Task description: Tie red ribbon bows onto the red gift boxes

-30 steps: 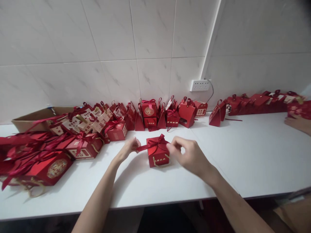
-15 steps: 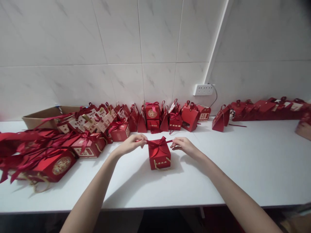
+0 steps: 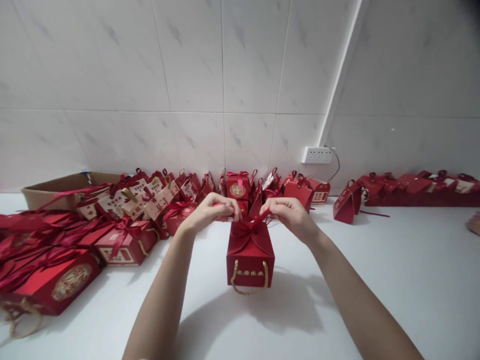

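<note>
A small red gift box (image 3: 250, 255) with gold lettering and a gold cord handle is in the middle, its shadow spread on the white table below it. A dark red ribbon (image 3: 249, 227) is tied over its folded top. My left hand (image 3: 219, 209) pinches the ribbon at the box's upper left. At the upper right, my right hand (image 3: 283, 212) grips the ribbon's other side between thumb and fingers. Both hands are closed and close together above the box.
Many red gift boxes, some with ribbons (image 3: 123, 242), crowd the left side near an open cardboard box (image 3: 48, 195). More stand along the wall, with a red triangular box (image 3: 347, 202) at the right. A power socket (image 3: 318, 155) is on the wall. Part of another person's hand (image 3: 473, 223) shows at the right edge.
The red box now appears larger and closer to me. My hands have come nearer together over it. The view has shifted, and the other person's hand shows less.
</note>
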Motion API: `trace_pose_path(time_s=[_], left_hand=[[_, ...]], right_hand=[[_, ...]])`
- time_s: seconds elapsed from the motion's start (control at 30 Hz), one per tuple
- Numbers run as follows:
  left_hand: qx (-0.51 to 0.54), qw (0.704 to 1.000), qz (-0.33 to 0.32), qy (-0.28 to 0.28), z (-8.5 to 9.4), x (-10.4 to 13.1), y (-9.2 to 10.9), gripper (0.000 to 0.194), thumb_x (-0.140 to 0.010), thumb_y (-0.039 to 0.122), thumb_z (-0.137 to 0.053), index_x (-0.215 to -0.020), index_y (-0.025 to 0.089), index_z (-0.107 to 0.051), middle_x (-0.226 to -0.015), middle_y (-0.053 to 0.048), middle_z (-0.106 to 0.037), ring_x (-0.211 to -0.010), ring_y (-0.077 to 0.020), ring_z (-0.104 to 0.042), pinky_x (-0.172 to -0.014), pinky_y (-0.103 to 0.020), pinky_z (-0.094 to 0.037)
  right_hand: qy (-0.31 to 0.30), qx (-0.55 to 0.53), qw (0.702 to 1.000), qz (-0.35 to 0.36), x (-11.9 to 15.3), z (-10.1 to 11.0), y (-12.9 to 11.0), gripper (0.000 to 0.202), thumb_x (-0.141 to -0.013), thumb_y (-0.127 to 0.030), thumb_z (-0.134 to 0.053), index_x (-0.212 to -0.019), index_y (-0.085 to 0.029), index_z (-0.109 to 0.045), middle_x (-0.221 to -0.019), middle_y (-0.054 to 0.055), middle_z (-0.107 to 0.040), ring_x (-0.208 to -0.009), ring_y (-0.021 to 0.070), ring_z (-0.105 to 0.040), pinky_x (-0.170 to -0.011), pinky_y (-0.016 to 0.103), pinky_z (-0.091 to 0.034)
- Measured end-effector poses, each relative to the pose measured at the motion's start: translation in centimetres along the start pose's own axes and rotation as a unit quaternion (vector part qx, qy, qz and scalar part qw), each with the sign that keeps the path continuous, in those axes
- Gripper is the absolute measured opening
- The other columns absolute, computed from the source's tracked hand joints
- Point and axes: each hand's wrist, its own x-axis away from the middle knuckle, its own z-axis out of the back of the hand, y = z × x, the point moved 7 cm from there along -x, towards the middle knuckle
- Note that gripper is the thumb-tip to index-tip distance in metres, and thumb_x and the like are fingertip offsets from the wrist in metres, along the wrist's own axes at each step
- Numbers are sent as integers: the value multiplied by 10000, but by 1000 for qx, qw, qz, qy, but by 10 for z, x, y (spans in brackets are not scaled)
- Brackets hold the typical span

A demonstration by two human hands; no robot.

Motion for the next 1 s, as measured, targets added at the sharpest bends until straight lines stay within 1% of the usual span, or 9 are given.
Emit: trace_pose_path(time_s=[0.1, 0.2, 0.27, 0.4, 0.53, 0.67, 0.8, 0.87, 1.0], left_hand=[[-84, 995, 47, -32, -5, 2, -4, 227, -748, 291, -561, -613, 126, -638, -675, -44, -628, -608, -115, -504, -594, -244, -393], [-114, 989, 75, -48, -8, 3, -4, 257, -766, 330, -563, -659, 117, -656, -682, -52, -637, -637, -125, -526, -633, -248, -422], [-113, 989, 82, -50, -9, 3, -2, 265, -771, 338, -565, -658, 116, -655, -668, -48, -635, -648, -130, -544, -661, -256, -436], [-90, 991, 73, -72, -13, 5, -1, 214, -751, 324, -608, -689, 124, -648, -708, -39, -645, -694, -135, -574, -670, -246, -450], [-157, 978, 94, -100, -19, 3, -9, 172, -736, 286, -633, -810, 136, -673, -792, -46, -680, -735, -145, -607, -668, -238, -476], [-224, 968, 97, -59, -20, -2, -15, 158, -786, 275, -571, -789, 152, -670, -780, -35, -690, -735, -141, -626, -678, -232, -495], [-235, 968, 81, -44, -23, -4, -18, 128, -777, 267, -586, -812, 159, -645, -809, -30, -678, -748, -143, -631, -685, -243, -514], [-231, 970, 70, -20, -22, -4, -18, 169, -772, 261, -597, -914, 172, -614, -823, -22, -659, -760, -145, -628, -692, -256, -519], [-210, 976, 52, 21, -19, -4, -16, 430, -785, 244, -600, -1192, 233, -460, -753, 23, -599, -715, -128, -603, -648, -241, -508]], right_hand=[[-141, 191, 971, -12, -1, -18, -22, 188, -779, -251, -511, -621, -162, -560, -782, 22, -586, -668, 120, -503, -595, 247, -372], [-185, 289, 938, -35, 1, -21, -34, 170, -795, -241, -516, -673, -171, -611, -776, 14, -618, -670, 121, -530, -590, 234, -382], [-181, 296, 937, -42, 3, -19, -35, 187, -809, -257, -516, -682, -174, -625, -773, 14, -630, -674, 123, -542, -593, 231, -392], [-180, 278, 942, -61, 7, -13, -20, 257, -834, -365, -522, -721, -173, -649, -761, 18, -635, -664, 126, -550, -573, 228, -396], [-167, 288, 939, -81, 6, -6, -4, 292, -822, -436, -544, -778, -182, -682, -779, 19, -649, -674, 130, -566, -567, 227, -399], [-162, 311, 932, -87, 6, -3, 2, 265, -796, -428, -582, -762, -198, -709, -798, 17, -658, -636, 124, -555, -538, 229, -381], [-129, 337, 932, -48, 6, -3, -2, 280, -835, -394, -537, -723, -195, -698, -757, 21, -654, -623, 131, -547, -543, 247, -365], [-114, 351, 929, -33, 6, -3, -6, 296, -862, -379, -507, -723, -192, -690, -758, 28, -658, -648, 142, -561, -569, 257, -374], [-80, 375, 923, -13, 5, -3, -14, 264, -893, -309, -478, -779, -199, -690, -789, 30, -661, -706, 151, -587, -647, 268, -402]])
